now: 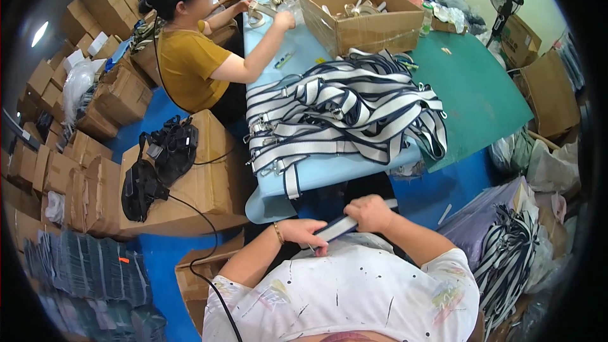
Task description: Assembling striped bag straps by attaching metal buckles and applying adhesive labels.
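Note:
Close in front of my body, a white webbing strap with navy edges (335, 228) runs between my hands. My right hand (370, 213) is closed around its upper part, with a short end sticking out to the right. At the lower end my left hand (303, 232) pinches the strap, and a small bit of metal seems to show under the fingers. Ahead of both hands, a large tangled pile of similar straps (354, 111) with metal clips covers the near end of the light-blue table (304, 185). One strap end hangs over the table's front edge.
A cardboard box (373, 33) holding beige straps stands behind the pile, beside a green mat (472, 88). To the left a co-worker (193, 57) handles a beige strap. Black head-worn gear (152, 171) rests on a carton (212, 152). More straps (506, 247) hang at right.

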`<state>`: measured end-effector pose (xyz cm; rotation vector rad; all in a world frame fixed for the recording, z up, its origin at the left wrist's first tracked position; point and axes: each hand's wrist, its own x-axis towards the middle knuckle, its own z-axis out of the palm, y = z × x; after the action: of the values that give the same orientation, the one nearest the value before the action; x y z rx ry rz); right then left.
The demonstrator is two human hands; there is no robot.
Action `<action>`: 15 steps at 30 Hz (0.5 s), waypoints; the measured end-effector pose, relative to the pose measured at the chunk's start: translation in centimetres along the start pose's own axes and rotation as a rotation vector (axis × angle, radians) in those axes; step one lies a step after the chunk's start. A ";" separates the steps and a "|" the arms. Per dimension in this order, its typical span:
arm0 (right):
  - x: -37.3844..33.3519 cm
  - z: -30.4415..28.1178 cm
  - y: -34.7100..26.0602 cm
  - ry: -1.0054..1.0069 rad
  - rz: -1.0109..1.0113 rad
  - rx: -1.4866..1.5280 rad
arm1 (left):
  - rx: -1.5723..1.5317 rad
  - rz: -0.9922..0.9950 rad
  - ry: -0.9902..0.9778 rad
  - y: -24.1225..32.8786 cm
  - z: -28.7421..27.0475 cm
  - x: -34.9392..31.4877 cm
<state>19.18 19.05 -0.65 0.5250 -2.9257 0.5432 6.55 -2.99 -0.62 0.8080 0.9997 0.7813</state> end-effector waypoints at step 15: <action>3.5 -5.0 4.2 0.024 0.145 -0.077 | -0.425 0.144 0.068 6.4 -3.8 -0.8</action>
<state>14.68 23.51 3.28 0.2971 -2.9632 0.4469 1.56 0.22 3.99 0.4900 0.8004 1.1070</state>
